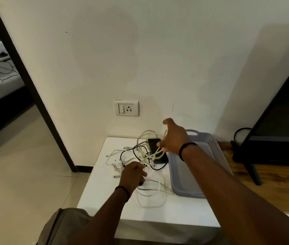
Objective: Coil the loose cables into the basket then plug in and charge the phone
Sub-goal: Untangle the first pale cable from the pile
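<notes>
I saw my right hand (173,137) raised, its fingers (160,144) hooked through pale cable loops (155,153); my left hand (134,171) pinched the same strand nearer me. The smooth perforated plastic basket (210,147) lay just right; the glossy black phone (155,147) sat beneath the loops on the white desk (158,214).

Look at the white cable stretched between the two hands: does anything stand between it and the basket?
Nothing visible blocks it. The basket sits open just right of the right hand. But the white cable is tangled with a black cable over the phone, toward the left hand.
</notes>
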### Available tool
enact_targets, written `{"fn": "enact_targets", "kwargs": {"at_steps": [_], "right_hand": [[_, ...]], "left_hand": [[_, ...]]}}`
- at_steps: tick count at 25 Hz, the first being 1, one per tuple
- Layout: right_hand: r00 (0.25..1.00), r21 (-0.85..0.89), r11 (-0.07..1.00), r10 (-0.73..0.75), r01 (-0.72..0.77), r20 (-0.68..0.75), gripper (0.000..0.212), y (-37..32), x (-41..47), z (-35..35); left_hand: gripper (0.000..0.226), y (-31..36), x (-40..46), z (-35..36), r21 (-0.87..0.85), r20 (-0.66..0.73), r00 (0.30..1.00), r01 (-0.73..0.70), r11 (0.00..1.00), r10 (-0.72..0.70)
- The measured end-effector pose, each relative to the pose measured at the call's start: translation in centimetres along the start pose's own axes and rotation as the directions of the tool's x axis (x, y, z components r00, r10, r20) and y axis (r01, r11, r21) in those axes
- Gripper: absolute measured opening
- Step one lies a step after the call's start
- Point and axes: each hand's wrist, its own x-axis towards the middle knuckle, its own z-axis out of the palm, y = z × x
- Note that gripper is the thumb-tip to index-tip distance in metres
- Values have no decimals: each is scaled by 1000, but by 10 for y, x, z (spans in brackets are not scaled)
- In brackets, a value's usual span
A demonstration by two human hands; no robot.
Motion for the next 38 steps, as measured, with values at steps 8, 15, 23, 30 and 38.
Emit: {"fn": "enact_targets", "kwargs": {"at_steps": [8,15,23,30,38], "right_hand": [[987,39,994,-96,102,-129,13,15,7,10],[999,16,999,-52,52,-9,27,23,0,20],[966,-401,914,50,58,253,37,72,-10,59],[993,-261,961,-70,92,92,41,78,-4,58],[931,196,943,-201,268,-303,13,18,-1,6]], "left_hand": [[12,-5,-8,-4,31,-188,982,1,1000,5],[13,8,0,-5,-223,21,971,236,946,-238],[15,32,-3,-3,-240,73,986,162,957,-149],[28,74,-13,-12,38,261,908,-349,936,328],[26,81,7,-21,84,124,892,-447,891,436]]}}
